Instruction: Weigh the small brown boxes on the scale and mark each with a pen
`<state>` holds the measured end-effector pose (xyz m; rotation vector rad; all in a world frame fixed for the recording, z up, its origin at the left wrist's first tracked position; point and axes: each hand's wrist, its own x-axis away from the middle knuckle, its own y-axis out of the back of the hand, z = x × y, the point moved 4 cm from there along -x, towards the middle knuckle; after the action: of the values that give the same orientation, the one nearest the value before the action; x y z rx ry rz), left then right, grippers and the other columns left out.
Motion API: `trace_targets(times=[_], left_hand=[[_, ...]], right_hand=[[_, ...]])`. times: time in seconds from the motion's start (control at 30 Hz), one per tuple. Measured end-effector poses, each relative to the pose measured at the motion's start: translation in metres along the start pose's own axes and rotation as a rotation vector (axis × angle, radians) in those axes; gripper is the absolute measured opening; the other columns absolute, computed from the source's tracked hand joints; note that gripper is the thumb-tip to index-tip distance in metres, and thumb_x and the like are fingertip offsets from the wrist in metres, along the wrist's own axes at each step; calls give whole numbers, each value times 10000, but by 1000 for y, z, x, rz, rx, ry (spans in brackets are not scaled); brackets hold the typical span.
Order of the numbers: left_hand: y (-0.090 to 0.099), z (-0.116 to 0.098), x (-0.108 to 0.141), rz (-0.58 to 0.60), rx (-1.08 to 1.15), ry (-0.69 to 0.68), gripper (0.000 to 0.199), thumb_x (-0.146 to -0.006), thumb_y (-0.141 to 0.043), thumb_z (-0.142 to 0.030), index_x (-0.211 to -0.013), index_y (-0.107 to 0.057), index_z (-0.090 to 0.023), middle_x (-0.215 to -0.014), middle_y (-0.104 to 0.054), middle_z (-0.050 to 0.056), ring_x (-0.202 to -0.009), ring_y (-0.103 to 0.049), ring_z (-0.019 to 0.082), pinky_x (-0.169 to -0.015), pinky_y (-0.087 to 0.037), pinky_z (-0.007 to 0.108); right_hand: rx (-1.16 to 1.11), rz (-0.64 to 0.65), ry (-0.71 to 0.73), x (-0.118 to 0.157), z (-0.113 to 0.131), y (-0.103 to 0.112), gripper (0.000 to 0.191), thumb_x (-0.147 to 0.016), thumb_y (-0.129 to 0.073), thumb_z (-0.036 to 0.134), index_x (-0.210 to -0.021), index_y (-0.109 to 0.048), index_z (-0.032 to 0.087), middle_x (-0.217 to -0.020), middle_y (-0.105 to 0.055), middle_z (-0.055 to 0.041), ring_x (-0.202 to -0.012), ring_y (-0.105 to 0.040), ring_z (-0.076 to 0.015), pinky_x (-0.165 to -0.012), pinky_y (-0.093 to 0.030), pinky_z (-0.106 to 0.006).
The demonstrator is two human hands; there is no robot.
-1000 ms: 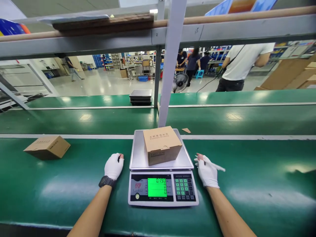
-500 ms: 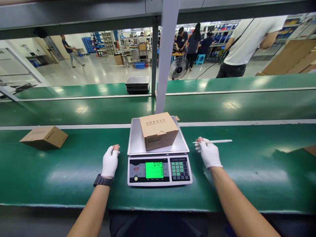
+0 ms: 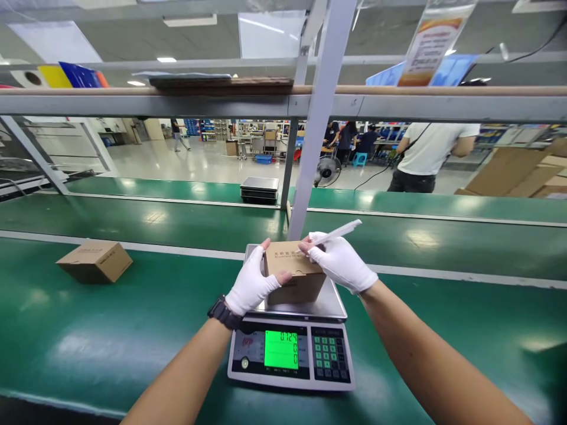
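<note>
both hands had come in from beside the scale (image 3: 291, 348) and closed on the cardboard box (image 3: 295, 277) sitting on its pan, near the tabletop's (image 3: 110, 330) front edge. the left hand (image 3: 251, 285) gripped the box's left side; the right hand (image 3: 340, 262) pressed its top, fingers also pinching a white pen (image 3: 339, 231). the weighing looked finished; a second box (image 3: 95, 260) lay toward the left edge

The green bench (image 3: 110, 330) lies open to the left and right of the scale (image 3: 290, 348), with room for a hand on either side. A second carton (image 3: 95, 261) sits well apart on the left. Just behind the scale a grey post (image 3: 316, 147) rises and blocks the far middle. Overhead, a shelf rail (image 3: 177, 106) limits upward reach.
</note>
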<state>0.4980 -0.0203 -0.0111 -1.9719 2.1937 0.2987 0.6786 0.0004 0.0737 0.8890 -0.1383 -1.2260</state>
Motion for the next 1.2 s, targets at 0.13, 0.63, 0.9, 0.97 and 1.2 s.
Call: trace_targets(times=[0.13,0.63,0.9,0.97,1.2], left_hand=[[4,4,0,-21,-36,-26,992,-656,-825,-550,-1423,-317,-180,-1365,-410,156,-1232,-452,336,-1105,-372,490],[4,6,0,-43,-38,-37,993,-625,-842,-550,-1406,-355,-178,-1353,-430,153,-1236,-441,338,-1123,-338,509],[3,5,-1,-39,-40,-35,991,-631,-837,-551,-1407,-350,-174,-1355,-428,147,-1238,-437,331,-1118,-341,503],[3,5,-1,-39,-45,-38,987,-629,-836,-552,-1405,-355,-177,-1359,-426,143,-1246,-429,327,-1122,-337,499],[3,5,0,-38,-37,-29,989,-624,-839,-544,-1407,-350,-189,-1355,-435,135,-1236,-446,325,-1123,-337,505]], right_hand=[[128,-18,-46,-20,-3,-8,295,-913,-487,423,-769,-596,191,-752,-655,-19,-697,-598,-175,-674,-434,-264],[200,-54,-99,-31,-9,-18,299,-912,-462,374,-718,-601,193,-740,-671,-44,-714,-624,-195,-691,-454,-266],[226,-79,-132,-30,-10,-18,287,-916,-464,352,-749,-631,188,-805,-691,-55,-776,-637,-200,-743,-461,-263],[234,-77,-138,-31,-9,-18,284,-917,-465,349,-757,-636,187,-817,-693,-57,-789,-639,-203,-753,-461,-266],[256,-81,-155,-30,-6,-18,277,-915,-473,343,-767,-646,185,-857,-697,-63,-819,-640,-206,-760,-457,-263]])
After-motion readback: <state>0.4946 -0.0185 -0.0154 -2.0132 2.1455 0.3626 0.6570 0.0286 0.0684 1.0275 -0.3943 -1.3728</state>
